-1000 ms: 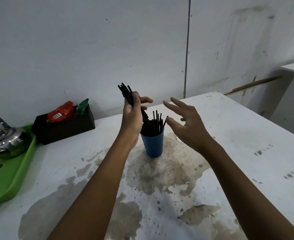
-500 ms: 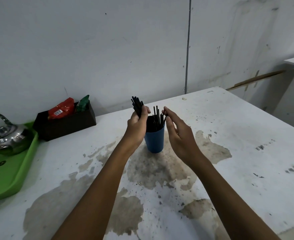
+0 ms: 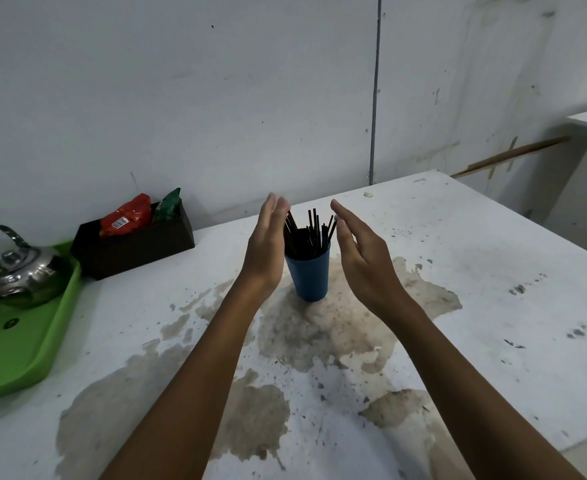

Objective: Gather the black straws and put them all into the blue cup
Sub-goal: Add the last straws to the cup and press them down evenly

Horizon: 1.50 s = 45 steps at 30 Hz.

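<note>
Stained white worktop (image 3: 458,271) standing against a grey wall; green tray (image 3: 25,344) with kettle (image 3: 18,268) sitting at left. Left hand (image 3: 266,247) and right hand (image 3: 364,258) flanking the blue cup (image 3: 309,277), fingers straight, gripping nothing. Black straws (image 3: 311,233) standing upright in the cup, tips fanning upward.

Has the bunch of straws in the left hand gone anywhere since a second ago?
Yes. The straws have gone down into the blue cup, which stayed on its stain; the left hand is open beside it.
</note>
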### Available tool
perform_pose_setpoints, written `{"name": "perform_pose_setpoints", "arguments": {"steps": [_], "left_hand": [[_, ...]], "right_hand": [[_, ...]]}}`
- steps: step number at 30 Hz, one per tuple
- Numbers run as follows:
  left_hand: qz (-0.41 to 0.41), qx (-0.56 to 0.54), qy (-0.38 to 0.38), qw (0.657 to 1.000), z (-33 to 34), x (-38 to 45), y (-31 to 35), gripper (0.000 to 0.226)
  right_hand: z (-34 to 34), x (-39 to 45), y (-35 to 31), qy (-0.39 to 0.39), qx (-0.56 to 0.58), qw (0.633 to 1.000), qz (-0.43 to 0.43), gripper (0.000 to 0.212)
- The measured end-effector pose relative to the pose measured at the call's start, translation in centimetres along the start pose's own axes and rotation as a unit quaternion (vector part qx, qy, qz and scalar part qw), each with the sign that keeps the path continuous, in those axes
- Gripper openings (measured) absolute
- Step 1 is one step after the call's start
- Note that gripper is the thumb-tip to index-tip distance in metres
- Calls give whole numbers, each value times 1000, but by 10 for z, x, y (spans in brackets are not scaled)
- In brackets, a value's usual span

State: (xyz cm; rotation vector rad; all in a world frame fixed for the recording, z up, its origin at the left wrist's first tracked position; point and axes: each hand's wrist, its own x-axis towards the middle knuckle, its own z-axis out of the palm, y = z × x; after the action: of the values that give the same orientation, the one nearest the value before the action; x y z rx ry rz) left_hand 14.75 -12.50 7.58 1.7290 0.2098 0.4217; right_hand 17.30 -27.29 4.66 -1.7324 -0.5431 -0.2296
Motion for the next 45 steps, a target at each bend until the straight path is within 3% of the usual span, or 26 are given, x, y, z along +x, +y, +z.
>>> {"name": "perform_pose_setpoints", "arguments": {"steps": [4,9,11,16,23,30,34,38,45], "left_hand": [[56,52,23,997,-2,-1,-1,47],[53,195,-56,978,-1,1,-15,45],[58,191,-69,977,-2,-1,-17,44],[51,100,-13,994,-13,-5,-26,44],[46,163,-37,985,-7,-9,-43,46],[67,198,-39,977,-9,-7,-45,48],[157,306,-33,938,-11,-8,-41,50],[169,394,-40,902,-7,-7,-41,48],[90,172,-45,980,-10,-11,-40,52]], "right_hand": [[-1,1,2,-34,-60,997,-32,42],[0,-4,14,-124,-208,968,-62,44],[3,-6,18,-117,-182,975,-55,42],[1,6,9,-38,-67,997,-22,39],[3,24,5,-129,-183,974,-33,43],[0,20,18,-161,-283,942,-80,40],[4,22,12,-132,-209,968,-51,40],[8,19,11,-104,-168,979,-50,41],[7,13,15,-135,-218,962,-91,42]]}}
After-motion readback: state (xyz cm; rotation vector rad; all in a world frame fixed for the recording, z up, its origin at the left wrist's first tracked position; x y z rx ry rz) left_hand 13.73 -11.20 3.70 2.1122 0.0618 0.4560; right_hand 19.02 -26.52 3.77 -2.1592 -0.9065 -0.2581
